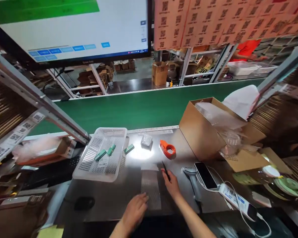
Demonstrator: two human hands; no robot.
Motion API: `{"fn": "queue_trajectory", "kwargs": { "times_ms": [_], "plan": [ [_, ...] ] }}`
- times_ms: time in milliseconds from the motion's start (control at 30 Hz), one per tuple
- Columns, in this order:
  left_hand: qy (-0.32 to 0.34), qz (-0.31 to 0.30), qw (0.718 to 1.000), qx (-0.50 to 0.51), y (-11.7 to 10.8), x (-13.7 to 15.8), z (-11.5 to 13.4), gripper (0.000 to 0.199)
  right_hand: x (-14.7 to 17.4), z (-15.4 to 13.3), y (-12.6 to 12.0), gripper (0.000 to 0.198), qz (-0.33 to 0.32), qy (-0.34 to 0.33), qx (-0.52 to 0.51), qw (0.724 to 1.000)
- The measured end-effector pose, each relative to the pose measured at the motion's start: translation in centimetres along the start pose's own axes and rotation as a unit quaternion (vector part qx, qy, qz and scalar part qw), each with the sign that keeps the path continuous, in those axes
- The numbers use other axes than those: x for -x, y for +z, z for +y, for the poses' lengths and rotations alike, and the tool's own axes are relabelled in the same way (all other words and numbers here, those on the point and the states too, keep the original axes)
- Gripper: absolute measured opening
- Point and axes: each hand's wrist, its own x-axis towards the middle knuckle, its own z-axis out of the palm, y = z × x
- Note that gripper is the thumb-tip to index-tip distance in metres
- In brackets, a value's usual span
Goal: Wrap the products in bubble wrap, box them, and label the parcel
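Observation:
A clear bubble wrap sheet [150, 188] lies flat on the dark tabletop in front of me. My left hand [136, 208] rests at its left edge, fingers loosely extended and fingertips touching it. On the sheet's right, my right hand [172, 185] is closed around a slim black pen-like tool [165, 168], its tip pointing away from me. Beyond them are a small bubble-wrapped package [147, 141] and an orange tape dispenser [167, 149]. One small green box [129, 149] lies beside the white basket [99, 178], and two more green boxes [111, 150] are inside it.
A scanner [192, 180], a phone [207, 175] and a power strip [238, 200] with white cables sit at right. Behind them stands an open carton [200, 132] of bubble wrap. A mouse [84, 203] lies left. Across the back runs a green conveyor [139, 109], below a monitor [72, 29].

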Motion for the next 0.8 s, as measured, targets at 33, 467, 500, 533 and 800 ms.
{"fn": "queue_trajectory", "kwargs": {
  "times_ms": [33, 467, 500, 533, 800],
  "plan": [
    [-0.027, -0.002, 1.0, 0.011, 0.8, 1.4, 0.8, 0.034, 0.0, 0.3, 1.1, 0.042, -0.016, -0.022, 0.015, 1.0],
    [-0.143, -0.268, 0.942, 0.145, 0.9, 10.8, 3.8, 0.037, -3.9, 6.7, 7.6, 0.049, -0.051, 0.001, 0.17, 0.984],
    [-0.148, -0.268, 0.941, 0.144, 0.4, 10.5, 3.7, 0.043, -4.0, 6.9, 7.1, 0.042, -0.039, 0.003, 0.186, 0.982],
    [-0.157, -0.257, 0.944, 0.135, 0.1, 9.9, 3.6, 0.046, -3.9, 7.1, 6.4, 0.036, -0.027, 0.005, 0.202, 0.979],
    [-0.336, -0.305, 0.89, 0.051, 2.9, 0.5, 0.2, 0.052, -5.1, 2.5, 3.4, 0.022, -0.05, -0.049, 0.226, 0.972]
  ]
}}
